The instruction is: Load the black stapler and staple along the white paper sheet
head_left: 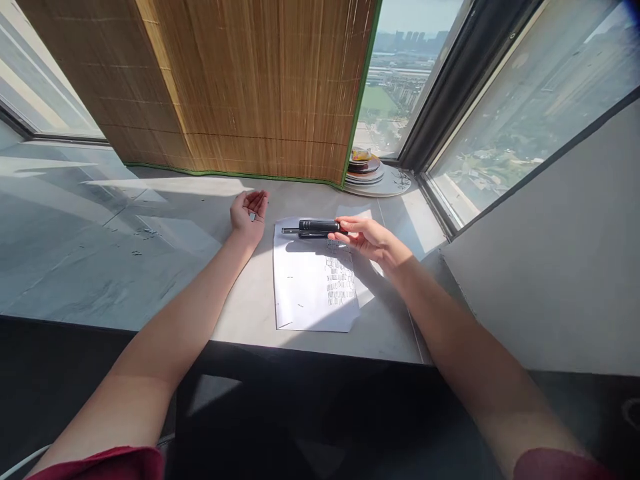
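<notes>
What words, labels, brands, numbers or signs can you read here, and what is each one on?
None can be read.
White paper: rows of small dark marks on its right side, too small to tell whether they are writing.
Black stapler in the right hand: no lettering can be made out.

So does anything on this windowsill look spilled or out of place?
Yes: small dark bits, possibly staples, lie scattered on the sill, left of the left hand and away from the paper. They look spilled, unlike the rows of marks on the paper.
</notes>
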A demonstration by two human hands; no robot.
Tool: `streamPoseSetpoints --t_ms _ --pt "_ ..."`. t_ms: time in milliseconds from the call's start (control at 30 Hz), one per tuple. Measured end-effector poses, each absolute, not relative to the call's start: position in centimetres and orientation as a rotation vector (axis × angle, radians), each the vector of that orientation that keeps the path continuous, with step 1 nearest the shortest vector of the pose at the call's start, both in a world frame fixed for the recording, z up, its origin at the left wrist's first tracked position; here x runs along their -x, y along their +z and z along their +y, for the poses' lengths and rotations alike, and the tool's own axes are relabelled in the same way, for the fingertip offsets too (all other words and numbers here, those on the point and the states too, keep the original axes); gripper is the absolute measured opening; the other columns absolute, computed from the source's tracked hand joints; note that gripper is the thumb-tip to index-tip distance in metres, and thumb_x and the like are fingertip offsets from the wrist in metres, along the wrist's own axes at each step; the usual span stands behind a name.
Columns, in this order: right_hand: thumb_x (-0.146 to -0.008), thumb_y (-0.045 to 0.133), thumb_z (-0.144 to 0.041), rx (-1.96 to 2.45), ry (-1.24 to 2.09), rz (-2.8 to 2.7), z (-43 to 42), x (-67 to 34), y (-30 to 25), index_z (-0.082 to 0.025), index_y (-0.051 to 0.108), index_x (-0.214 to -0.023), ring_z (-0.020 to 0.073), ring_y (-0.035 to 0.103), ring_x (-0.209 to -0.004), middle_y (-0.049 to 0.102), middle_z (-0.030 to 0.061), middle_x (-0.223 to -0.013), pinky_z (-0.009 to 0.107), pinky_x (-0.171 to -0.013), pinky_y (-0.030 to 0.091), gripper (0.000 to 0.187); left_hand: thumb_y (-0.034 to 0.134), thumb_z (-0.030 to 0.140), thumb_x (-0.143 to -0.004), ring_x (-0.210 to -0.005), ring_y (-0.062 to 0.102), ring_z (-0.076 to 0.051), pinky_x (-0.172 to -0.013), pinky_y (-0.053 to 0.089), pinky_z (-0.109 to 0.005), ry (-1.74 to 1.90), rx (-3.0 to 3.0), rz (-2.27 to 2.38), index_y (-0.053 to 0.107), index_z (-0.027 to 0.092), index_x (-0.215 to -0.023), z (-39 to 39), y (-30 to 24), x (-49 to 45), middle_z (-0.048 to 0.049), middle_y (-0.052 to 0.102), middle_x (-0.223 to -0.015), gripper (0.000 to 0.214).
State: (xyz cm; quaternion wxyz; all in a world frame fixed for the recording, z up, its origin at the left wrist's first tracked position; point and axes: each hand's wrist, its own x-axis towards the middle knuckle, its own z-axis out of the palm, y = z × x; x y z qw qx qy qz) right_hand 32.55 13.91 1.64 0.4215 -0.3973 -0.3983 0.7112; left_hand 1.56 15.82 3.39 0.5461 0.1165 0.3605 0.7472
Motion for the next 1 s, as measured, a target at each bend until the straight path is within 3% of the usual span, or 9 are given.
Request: streamPoseSetpoints --t_ms 233,400,533,633,700,800,1000 --pt "-0.083 0.089 -0.009 1.071 1.784 -0.925 14.7 -33.1 1.0 -0.015 0.074 -0.098 0.0230 0.084 -0.090 0.073 0.0088 -0.098 0.029 -0.080 0.076 0.022 0.054 0.033 -0.114 -0.074 0.079 -0.009 -0.066 0.061 -0.009 1.693 -0.267 0.870 0.074 0.020 -0.095 15.1 4.2 -2.3 -0.0027 0.078 -0.078 0.030" --pt "-0.083 0.092 -0.025 1.181 1.510 -1.189 14.6 -33.3 0.9 -0.019 0.076 -0.092 0.0218 0.077 -0.074 0.074 0.0063 -0.088 0.036 -0.069 0.073 0.020 0.057 0.037 -0.115 -0.063 0.076 -0.009 -0.060 0.061 -0.012 1.439 -0.295 0.775 0.075 0.018 -0.104 13.7 5.5 -2.8 -0.0031 0.077 -0.079 0.029" --pt "-0.100 0.077 -0.043 1.171 0.549 -1.464 13.0 -31.8 1.7 -0.023 0.072 -0.084 0.0253 0.072 -0.084 0.074 0.0074 -0.089 0.043 -0.085 0.066 0.026 0.050 0.049 -0.117 -0.093 0.085 -0.019 -0.080 0.070 -0.023 1.345 -0.363 0.680 0.076 0.014 -0.122 12.4 6.1 -4.6 -0.0112 0.084 -0.098 0.044" --pt "-0.111 0.063 -0.038 0.951 0.057 -1.784 11.0 -29.4 2.3 -0.026 0.075 -0.097 0.0283 0.069 -0.100 0.077 0.0080 -0.102 0.048 -0.101 0.057 0.022 0.047 0.059 -0.116 -0.120 0.082 -0.027 -0.100 0.069 -0.034 1.325 -0.463 0.636 0.075 0.015 -0.131 11.3 6.2 -6.3 -0.0146 0.085 -0.115 0.055" --pt "-0.113 0.061 -0.031 0.812 -0.080 -2.051 9.7 -27.6 2.5 -0.028 0.078 -0.114 0.0292 0.066 -0.109 0.078 0.0081 -0.118 0.050 -0.104 0.051 0.017 0.047 0.065 -0.114 -0.130 0.078 -0.031 -0.108 0.066 -0.041 1.294 -0.517 0.604 0.074 0.016 -0.131 10.5 6.0 -7.3 -0.0159 0.083 -0.124 0.059" --pt "-0.113 0.063 -0.027 0.715 -0.202 -2.278 8.6 -25.7 2.3 -0.032 0.075 -0.138 0.0307 0.062 -0.120 0.075 0.0068 -0.141 0.051 -0.109 0.046 0.028 0.049 0.073 -0.111 -0.137 0.073 -0.035 -0.114 0.063 -0.050 1.194 -0.556 0.588 0.074 0.017 -0.131 9.5 5.7 -8.1 -0.0172 0.081 -0.130 0.065" --pt "-0.111 0.065 -0.022 0.769 -0.258 -2.360 8.3 -25.0 1.7 -0.039 0.076 -0.142 0.0327 0.059 -0.124 0.075 0.0042 -0.142 0.056 -0.115 0.038 0.037 0.052 0.082 -0.105 -0.139 0.072 -0.037 -0.116 0.060 -0.054 1.128 -0.593 0.564 0.074 0.019 -0.129 8.5 5.7 -8.6 -0.0170 0.080 -0.132 0.071"
